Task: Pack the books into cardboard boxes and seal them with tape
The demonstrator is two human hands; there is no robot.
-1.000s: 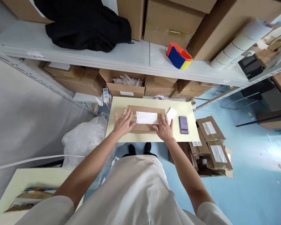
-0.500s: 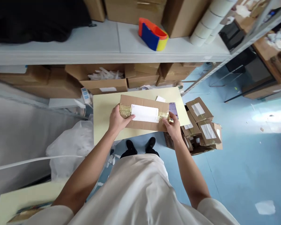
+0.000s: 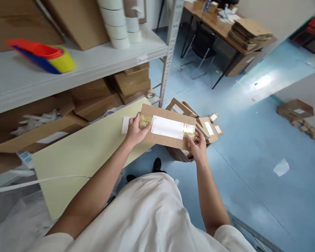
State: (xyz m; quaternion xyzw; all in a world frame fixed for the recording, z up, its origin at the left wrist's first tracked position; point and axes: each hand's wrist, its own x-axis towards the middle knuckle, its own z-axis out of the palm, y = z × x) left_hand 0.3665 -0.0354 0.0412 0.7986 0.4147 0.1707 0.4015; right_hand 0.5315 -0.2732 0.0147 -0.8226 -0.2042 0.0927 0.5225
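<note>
A taped, white-labelled cardboard box (image 3: 168,127) was held at its ends by the left hand (image 3: 135,132) and right hand (image 3: 198,147) above the right edge of the tabletop (image 3: 78,161). The fingers (image 3: 134,121) were curled firmly around it, 2 thumbs (image 3: 146,129) laid on top. Labelled cartons (image 3: 209,128) were piled beyond that edge.

Matt cardboard parcel (image 3: 170,141) — glossy tape (image 3: 189,130), paper label (image 3: 166,126)

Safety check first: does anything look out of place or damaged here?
Yes: a white scrap lies loose on the blue floor at picture right, like litter. Brown cardboard boxes with white labels sit jumbled at angles. The rectangular brown cardboard carton being held shows no obvious damage.
</note>
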